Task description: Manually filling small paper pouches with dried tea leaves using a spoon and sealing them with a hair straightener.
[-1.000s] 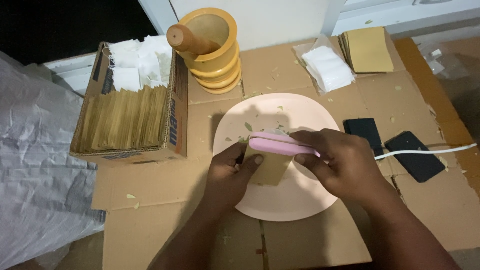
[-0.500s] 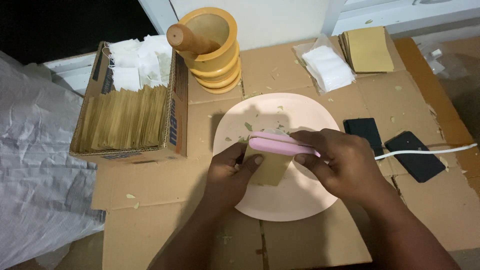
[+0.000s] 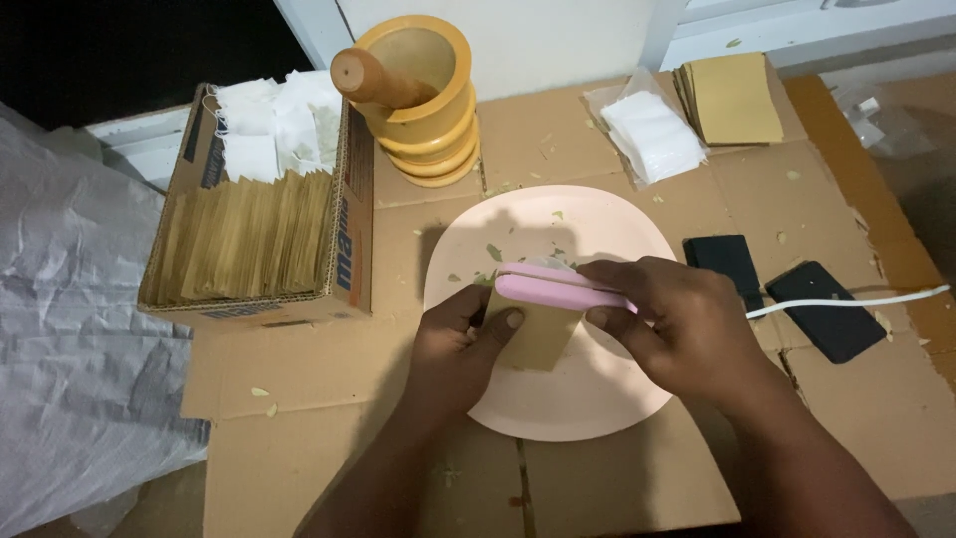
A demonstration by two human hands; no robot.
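Note:
My left hand (image 3: 453,349) pinches a small brown paper packet (image 3: 538,337) by its left side, holding it over a pale pink plate (image 3: 597,399). My right hand (image 3: 677,324) grips a pink handheld sealer (image 3: 548,290) and presses it closed across the packet's top edge. A white cord (image 3: 846,302) runs from under my right hand off to the right. Bits of green leaf lie on the plate behind the sealer.
A cardboard box (image 3: 354,249) at left holds rows of brown packets and white bags. A wooden mortar with pestle (image 3: 423,95) stands behind the plate. White bags (image 3: 652,134) and a brown packet stack (image 3: 735,98) lie at the back right; two dark phones (image 3: 827,314) at right. Cardboard covers the surface.

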